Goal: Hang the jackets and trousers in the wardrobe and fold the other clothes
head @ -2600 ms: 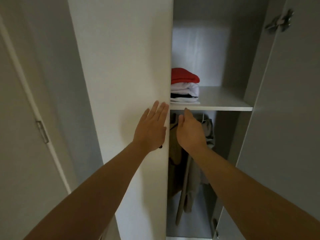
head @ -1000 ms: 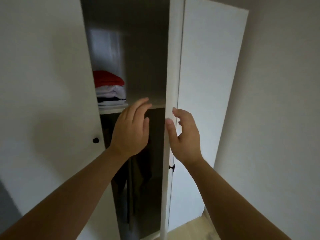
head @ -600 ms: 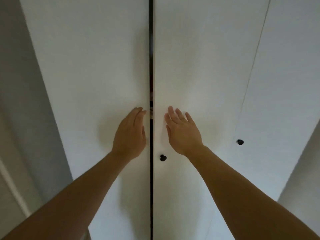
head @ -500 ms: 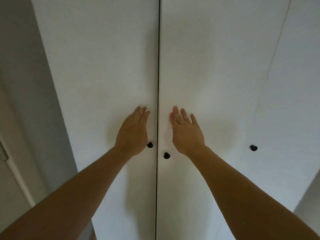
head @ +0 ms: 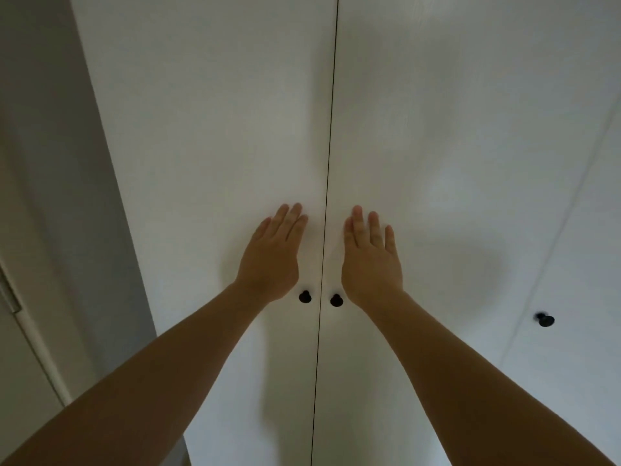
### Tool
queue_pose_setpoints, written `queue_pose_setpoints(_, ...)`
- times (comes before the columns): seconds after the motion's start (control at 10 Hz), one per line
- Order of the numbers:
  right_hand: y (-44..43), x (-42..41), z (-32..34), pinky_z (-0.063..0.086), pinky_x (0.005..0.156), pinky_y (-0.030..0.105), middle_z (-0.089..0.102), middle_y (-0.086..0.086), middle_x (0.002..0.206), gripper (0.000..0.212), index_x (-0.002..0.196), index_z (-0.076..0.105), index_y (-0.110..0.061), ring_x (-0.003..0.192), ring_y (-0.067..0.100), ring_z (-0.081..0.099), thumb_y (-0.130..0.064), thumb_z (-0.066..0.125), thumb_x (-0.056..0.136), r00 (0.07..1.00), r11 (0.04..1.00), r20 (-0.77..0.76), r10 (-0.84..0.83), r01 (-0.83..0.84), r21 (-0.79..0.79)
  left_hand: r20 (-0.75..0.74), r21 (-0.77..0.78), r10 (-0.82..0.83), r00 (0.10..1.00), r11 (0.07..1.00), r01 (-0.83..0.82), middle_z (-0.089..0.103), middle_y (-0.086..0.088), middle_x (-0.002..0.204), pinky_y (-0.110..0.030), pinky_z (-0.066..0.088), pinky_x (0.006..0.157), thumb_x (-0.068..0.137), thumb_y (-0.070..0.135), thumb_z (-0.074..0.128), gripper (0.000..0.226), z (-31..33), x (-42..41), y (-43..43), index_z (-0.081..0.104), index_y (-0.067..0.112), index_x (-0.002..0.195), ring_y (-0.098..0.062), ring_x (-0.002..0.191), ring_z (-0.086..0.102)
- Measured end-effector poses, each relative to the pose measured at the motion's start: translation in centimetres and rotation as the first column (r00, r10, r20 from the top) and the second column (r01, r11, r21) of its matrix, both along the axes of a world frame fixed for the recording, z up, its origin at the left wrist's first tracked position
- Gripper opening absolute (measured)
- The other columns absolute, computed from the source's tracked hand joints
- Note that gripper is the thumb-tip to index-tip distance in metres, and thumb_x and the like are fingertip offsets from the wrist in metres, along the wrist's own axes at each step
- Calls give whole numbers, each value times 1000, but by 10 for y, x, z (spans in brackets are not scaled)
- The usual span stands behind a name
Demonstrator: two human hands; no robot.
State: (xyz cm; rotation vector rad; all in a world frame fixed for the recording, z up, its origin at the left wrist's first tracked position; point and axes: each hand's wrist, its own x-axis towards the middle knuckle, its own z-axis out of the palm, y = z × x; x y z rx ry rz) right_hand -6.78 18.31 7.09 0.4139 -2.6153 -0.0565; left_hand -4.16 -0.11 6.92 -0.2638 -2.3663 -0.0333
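Note:
Two white wardrobe doors fill the view, shut with only a thin dark seam between them. My left hand [head: 272,257] lies flat, fingers straight, on the left door [head: 208,136]. My right hand [head: 371,257] lies flat the same way on the right door [head: 437,129]. Below each palm sits a small black knob, the left knob [head: 304,297] and the right knob [head: 335,300], either side of the seam. The clothes inside are hidden behind the doors.
A third white door [head: 581,264] stands further right with its own black knob [head: 544,320]. A grey wall [head: 43,163] runs down the left, with a door frame edge [head: 20,317] at the lower left.
The wardrobe stood open showing folded and hanging clothes; both doors have swung shut. My hands have gone from the door edges to lying flat on the door fronts.

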Motion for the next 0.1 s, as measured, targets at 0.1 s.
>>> queue_pose_setpoints(0.1,18,7,9,-6,126,45,-26,0,165,72,161,-8,-16,154,23,-19,-13,34,103,992,989,5,124,-123,-78,-49,5,4,999,1000,-4,14,-5,168,-41,12,127,91,0,47,72,-1,13,-2,25,10,159,-23,156,7)
